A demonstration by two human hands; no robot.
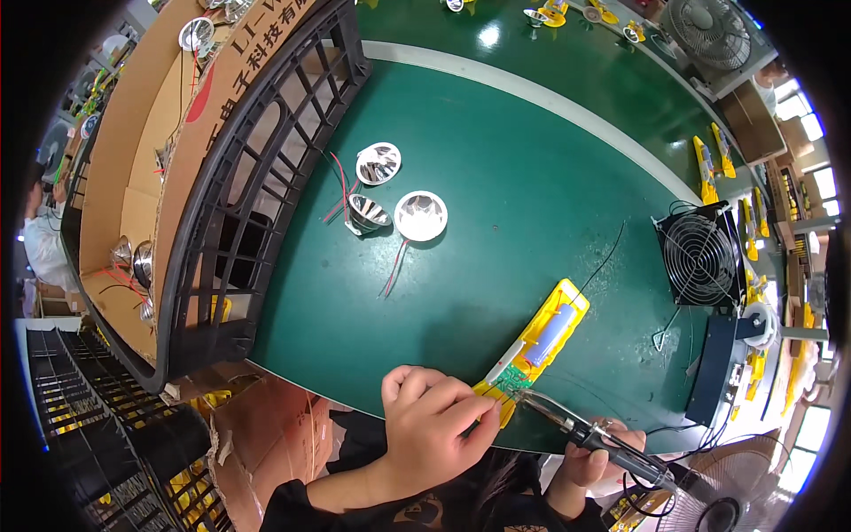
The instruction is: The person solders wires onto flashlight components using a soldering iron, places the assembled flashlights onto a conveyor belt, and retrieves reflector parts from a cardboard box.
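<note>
A yellow plastic housing (567, 306) lies slantwise near the table's front edge, with a blue-violet cylindrical battery (550, 335) and a small green circuit board (512, 379) inside. My right hand (596, 457) grips a soldering iron (612, 446), whose tip reaches the circuit board. At the housing's near end, my left hand (436, 426) is closed in a pinch of thumb and forefinger beside the board. What lies between those fingertips is too small to make out. A thin black wire (605, 259) runs from the far end of the housing.
Three reflector cups, one a white-rimmed lamp reflector (421, 216), lie with red and black leads toward the left. A black crate (266, 168) holding a cardboard box (182, 115) borders the left side. A black fan (700, 255) and a dark box unit (714, 371) stand right.
</note>
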